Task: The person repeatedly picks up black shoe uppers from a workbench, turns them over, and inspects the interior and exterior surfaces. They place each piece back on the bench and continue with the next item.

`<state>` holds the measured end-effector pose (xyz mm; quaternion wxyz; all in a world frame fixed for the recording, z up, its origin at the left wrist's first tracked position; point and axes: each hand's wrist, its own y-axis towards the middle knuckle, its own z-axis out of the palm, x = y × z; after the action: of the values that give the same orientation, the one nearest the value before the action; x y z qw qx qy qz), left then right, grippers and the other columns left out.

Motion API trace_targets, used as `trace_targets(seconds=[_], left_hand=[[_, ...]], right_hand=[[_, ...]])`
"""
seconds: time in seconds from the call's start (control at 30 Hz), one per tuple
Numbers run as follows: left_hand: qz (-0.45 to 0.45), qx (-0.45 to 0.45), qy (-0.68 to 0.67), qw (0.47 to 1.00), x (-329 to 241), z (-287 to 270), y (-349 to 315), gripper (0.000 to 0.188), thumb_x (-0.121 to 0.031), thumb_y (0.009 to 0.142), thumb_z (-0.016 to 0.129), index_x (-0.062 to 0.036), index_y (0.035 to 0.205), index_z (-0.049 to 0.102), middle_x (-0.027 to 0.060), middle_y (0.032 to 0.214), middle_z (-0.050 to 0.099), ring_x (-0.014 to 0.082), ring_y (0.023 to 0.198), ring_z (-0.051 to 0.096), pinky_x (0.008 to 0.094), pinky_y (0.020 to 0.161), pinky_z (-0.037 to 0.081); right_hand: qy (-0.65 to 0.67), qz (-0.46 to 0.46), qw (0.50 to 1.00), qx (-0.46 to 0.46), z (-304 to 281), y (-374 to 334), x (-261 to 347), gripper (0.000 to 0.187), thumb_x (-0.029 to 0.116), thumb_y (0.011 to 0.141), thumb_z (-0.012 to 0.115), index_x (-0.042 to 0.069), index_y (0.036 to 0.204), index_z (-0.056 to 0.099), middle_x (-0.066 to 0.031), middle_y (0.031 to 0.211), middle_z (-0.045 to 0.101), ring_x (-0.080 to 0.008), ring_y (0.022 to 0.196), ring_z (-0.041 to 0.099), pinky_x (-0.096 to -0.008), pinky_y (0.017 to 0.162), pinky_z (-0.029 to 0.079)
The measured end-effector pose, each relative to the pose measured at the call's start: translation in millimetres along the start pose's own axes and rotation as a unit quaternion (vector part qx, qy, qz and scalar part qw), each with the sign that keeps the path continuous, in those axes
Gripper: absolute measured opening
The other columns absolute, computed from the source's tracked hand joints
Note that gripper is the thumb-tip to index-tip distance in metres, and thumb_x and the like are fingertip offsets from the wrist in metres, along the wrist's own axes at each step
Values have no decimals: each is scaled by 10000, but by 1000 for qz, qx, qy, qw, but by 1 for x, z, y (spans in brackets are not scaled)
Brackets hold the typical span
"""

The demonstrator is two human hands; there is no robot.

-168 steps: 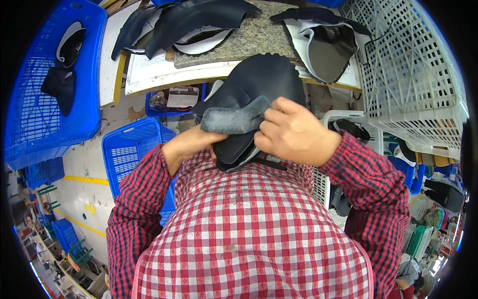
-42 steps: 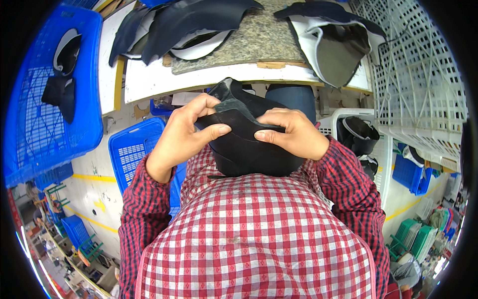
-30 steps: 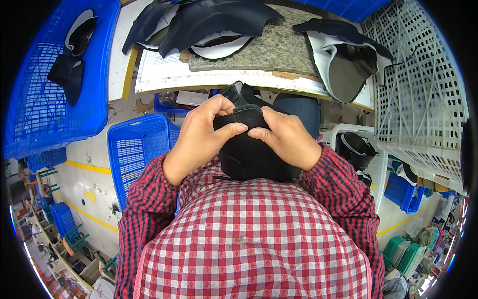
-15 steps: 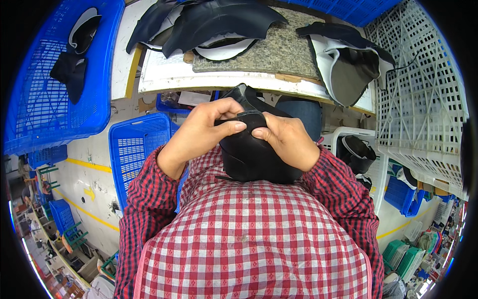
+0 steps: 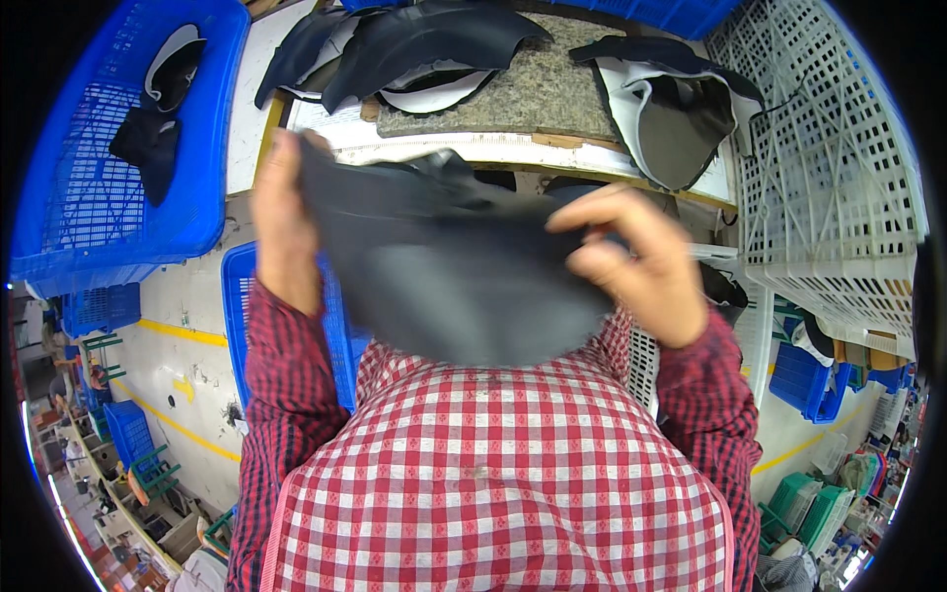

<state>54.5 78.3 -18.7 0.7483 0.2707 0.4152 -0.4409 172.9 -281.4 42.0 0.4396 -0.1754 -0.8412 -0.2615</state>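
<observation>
A black leather-like boot upper point(image 5: 464, 286) is spread out in front of my apron, blurred by motion. My left hand point(image 5: 286, 222) is closed on its left edge, the thumb side upright and the other fingers hidden behind the piece. At the right edge, my right hand point(image 5: 641, 257) has its thumb and index finger curled in a pinch on the material; blur softens the fingertips. Beyond, more black uppers point(image 5: 434, 49) with white lining lie on the worktable. Another upper point(image 5: 681, 118) stands at the table's right, its grey inside showing.
A stone slab point(image 5: 562, 84) rests on the worktable. To the left a large blue crate point(image 5: 202, 187) holds two black pieces, with another blue crate point(image 5: 237, 286) lower down. A tall white perforated crate point(image 5: 829, 187) rises at the right.
Both hands have moved apart from their close pinch at the middle. The upper has been lifted and opened out wide, with my left hand going left and up, my right hand right.
</observation>
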Motion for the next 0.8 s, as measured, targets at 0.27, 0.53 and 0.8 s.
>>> trace_targets(seconds=[0.27,0.53,0.8], left_hand=[[3,553,-326,766,128,9,109,618,-555,1134,320,-237,769,705,-54,790,693,121,860,646,337,827,428],[-14,133,228,964,4,18,-5,818,-597,977,623,28,1487,489,177,1518,511,304,1431,485,464,1205,369],[109,274,581,759,27,88,-47,417,-75,824,751,-19,1214,614,167,1111,637,367,1038,655,438,856,561]], right_hand=[[259,49,964,31,27,33,-46,660,-62,914,704,97,1522,500,-70,1527,519,-202,1435,490,-299,932,571],[327,53,938,106,-21,6,-111,161,85,934,776,52,1050,669,10,980,614,-65,824,589,-231,732,505],[285,167,929,168,-25,18,-110,145,107,976,746,55,1088,668,21,1024,620,-57,888,589,-245,757,518]])
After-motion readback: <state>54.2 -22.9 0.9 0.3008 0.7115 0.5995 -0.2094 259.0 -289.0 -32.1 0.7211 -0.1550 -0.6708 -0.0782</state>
